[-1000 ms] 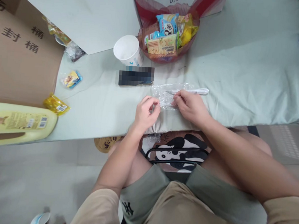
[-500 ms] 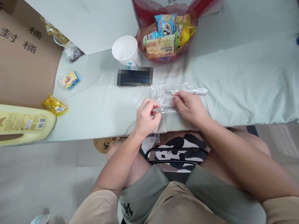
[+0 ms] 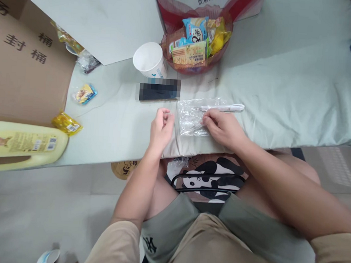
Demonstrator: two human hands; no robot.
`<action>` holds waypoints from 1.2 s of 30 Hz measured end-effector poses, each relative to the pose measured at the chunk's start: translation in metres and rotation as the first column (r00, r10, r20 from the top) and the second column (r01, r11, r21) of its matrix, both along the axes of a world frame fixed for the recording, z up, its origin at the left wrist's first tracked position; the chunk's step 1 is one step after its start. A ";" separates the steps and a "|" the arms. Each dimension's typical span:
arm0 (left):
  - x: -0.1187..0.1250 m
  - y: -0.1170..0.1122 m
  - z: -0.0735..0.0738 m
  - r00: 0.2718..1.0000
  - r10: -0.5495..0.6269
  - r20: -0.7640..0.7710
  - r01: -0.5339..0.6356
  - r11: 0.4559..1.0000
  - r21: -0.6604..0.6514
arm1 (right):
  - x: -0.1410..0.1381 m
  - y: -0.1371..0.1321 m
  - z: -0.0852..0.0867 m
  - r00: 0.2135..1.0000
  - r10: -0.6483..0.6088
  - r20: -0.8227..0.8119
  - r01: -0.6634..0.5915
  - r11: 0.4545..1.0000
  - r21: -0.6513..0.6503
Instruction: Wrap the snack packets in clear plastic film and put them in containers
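Near the table's (image 3: 118,135) front edge, the right hand (image 3: 220,126) pinches the bag (image 3: 190,120); the left hand (image 3: 161,128) curls beside it, hold unclear.

The left hand (image 3: 161,128) is loosely half-curled. The right hand (image 3: 222,126) pinches, thumb to fingertips. Both forearms (image 3: 139,187) slant inward.

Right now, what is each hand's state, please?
Left hand: loosely curled; whether holding anything cannot be told.
Right hand: pinched closed at clear plastic; grip unclear.

Dim-ish lt, soft shadows; glints on clear plastic (image 3: 190,118); pic edges stretched.
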State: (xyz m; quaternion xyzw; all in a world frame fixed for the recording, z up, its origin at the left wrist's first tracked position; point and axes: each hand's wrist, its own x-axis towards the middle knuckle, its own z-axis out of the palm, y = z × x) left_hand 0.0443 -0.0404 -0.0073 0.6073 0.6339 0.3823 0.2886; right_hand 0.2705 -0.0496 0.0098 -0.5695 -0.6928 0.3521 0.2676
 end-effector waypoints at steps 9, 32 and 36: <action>0.003 0.002 -0.003 0.995 -0.100 -0.026 0.097 0.992 -0.081 | 0.006 -0.009 -0.016 0.929 0.355 0.106 -0.370 0.888 0.274; -0.001 -0.008 0.004 0.813 -0.504 -0.293 0.533 0.846 0.025 | 0.002 -0.015 -0.025 0.892 0.309 0.329 -0.404 0.872 0.277; -0.007 -0.007 0.001 0.799 -0.527 -0.289 0.574 0.812 0.107 | 0.003 -0.013 -0.024 0.888 0.318 0.331 -0.409 0.876 0.257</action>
